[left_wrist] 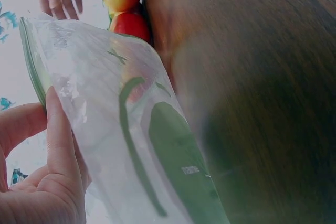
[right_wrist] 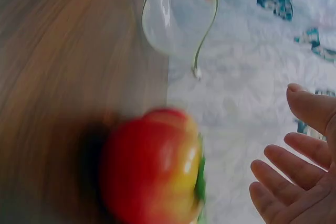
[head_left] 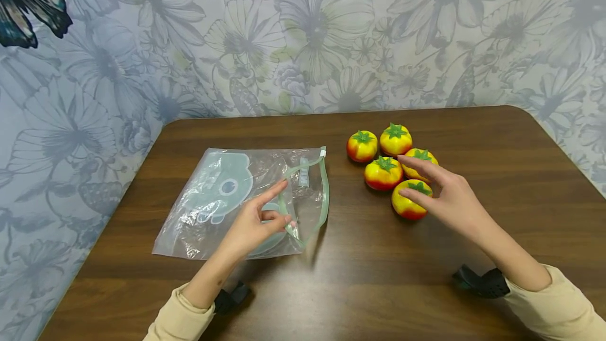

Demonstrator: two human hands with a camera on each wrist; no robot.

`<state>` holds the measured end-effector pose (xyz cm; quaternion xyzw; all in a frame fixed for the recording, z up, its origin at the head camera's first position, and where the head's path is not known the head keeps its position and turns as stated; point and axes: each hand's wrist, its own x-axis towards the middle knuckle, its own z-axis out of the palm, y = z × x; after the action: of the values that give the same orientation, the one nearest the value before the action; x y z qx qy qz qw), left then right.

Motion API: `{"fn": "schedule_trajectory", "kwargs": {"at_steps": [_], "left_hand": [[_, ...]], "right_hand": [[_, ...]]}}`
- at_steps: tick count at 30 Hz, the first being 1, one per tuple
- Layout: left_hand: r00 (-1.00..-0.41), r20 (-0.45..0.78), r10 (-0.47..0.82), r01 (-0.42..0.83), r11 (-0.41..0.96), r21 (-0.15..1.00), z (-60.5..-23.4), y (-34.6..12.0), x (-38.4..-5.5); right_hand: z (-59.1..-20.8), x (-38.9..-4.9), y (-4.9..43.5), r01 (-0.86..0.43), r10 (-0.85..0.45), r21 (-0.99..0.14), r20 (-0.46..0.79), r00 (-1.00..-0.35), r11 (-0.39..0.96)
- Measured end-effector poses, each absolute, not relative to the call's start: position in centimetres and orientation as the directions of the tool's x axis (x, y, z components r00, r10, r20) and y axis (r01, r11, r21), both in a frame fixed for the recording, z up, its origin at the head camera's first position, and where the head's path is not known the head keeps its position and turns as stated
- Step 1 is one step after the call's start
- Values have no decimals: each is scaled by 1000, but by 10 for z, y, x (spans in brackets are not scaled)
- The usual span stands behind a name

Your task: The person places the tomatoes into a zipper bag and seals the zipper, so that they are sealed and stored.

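A clear zip bag [head_left: 303,225] with a pale green bear print and green zip edges lies on the table at left, its mouth parted towards the right. My left hand [head_left: 258,228] pinches the near green rim of that mouth between thumb and fingers; the left wrist view shows this rim [left_wrist: 32,61] close up. To the right stand several glossy yellow-and-red tomato-like fruits [head_left: 383,172] with green star-shaped tops. Over the nearest fruit [head_left: 409,204] hovers my right hand [head_left: 450,199], thumb and fingers spread, holding nothing. In the right wrist view a fruit [right_wrist: 152,169] appears beside the open palm.
All of this is on a brown wood-grain table [head_left: 360,288] with rounded far corners. Behind it hangs a floral wall covering [head_left: 331,41] with dark butterfly shapes. Dark straps [head_left: 480,281] sit on both wrists.
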<state>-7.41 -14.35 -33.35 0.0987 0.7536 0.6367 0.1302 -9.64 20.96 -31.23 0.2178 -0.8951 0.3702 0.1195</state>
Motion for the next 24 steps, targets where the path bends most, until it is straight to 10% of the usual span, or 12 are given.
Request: {"fn": "schedule_trajectory", "kwargs": {"at_steps": [24], "left_hand": [[-940,-59,337,-4,160,987,-336,-145,-75]], "right_hand": [[-348,-94,253,-398,-316,-649,246,-916,648]]}}
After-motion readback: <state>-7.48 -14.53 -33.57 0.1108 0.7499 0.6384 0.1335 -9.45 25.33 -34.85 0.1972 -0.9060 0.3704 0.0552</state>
